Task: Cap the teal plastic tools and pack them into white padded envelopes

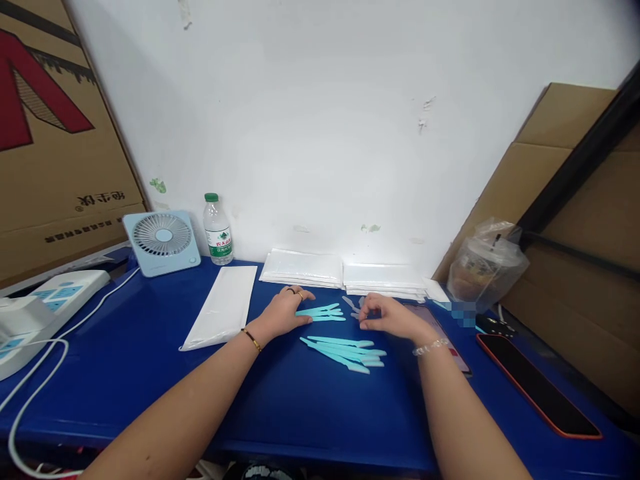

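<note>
My left hand (287, 308) lies flat on the blue table (280, 407), fingers stretched out over the near end of a small bunch of light blue plastic sticks (325, 312). My right hand (385, 315) rests beside them with its fingers curled in a pinch near a few pale clear pieces (351, 304); what it pinches is too small to name. A second, larger bunch of light blue sticks (347, 351) lies just in front of both hands.
Stacks of white bags (345, 272) lie along the wall, one more stack (223, 305) to the left. A small fan (161, 241), a water bottle (217, 230) and a white device (45, 300) stand left. Two phones (537, 385) and a bagged cup (483, 263) are right.
</note>
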`<state>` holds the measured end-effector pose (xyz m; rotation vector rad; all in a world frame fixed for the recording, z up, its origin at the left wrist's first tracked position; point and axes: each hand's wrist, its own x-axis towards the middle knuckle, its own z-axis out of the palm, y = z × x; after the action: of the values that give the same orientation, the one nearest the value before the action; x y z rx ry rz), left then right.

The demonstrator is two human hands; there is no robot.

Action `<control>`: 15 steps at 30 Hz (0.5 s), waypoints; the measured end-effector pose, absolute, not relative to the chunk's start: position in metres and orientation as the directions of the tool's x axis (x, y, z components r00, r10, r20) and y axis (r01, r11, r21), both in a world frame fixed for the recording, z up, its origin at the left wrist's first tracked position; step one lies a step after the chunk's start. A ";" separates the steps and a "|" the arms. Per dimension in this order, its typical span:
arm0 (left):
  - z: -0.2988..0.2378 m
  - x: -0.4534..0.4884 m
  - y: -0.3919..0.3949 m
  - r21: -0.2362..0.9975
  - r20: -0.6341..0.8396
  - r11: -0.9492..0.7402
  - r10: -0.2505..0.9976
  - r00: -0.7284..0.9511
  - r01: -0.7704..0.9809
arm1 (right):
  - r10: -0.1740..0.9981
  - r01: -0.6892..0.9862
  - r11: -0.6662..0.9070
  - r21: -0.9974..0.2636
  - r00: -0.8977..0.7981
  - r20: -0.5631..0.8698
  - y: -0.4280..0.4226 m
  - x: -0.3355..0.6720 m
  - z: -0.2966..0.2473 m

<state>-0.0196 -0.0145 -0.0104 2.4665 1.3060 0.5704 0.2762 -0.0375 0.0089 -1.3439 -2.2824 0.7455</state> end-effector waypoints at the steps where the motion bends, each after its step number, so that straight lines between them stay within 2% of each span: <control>1: -0.012 -0.019 -0.014 0.439 0.201 -0.556 0.826 0.526 0.706 | 0.863 0.678 0.403 -0.615 -0.505 0.008 -0.041 0.275 0.012; 3: -0.014 -0.018 -0.014 0.458 0.165 -0.557 0.819 0.549 0.693 | 0.833 0.700 0.411 -0.584 -0.548 -0.071 -0.046 0.272 0.016; 5: -0.012 -0.016 -0.016 0.467 0.181 -0.558 0.820 0.543 0.686 | 0.831 0.717 0.418 -0.557 -0.550 -0.086 -0.048 0.268 0.017; 9: 0.002 -0.006 -0.027 0.474 0.262 -0.621 0.776 0.574 0.624 | 0.843 0.683 0.409 -0.605 -0.537 -0.036 -0.047 0.258 0.014; 13: 0.010 0.002 -0.037 0.448 0.171 -0.681 0.701 0.692 0.579 | 0.868 0.635 0.376 -0.674 -0.496 0.017 -0.045 0.250 0.011; 15: 0.010 0.003 -0.038 0.434 0.146 -0.672 0.710 0.689 0.600 | 0.887 0.606 0.355 -0.712 -0.458 0.054 -0.043 0.248 0.009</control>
<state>0.0031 -0.0377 0.0096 2.5486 1.0270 0.4330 0.2476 -0.0432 0.0095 -1.3008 -2.1900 0.8761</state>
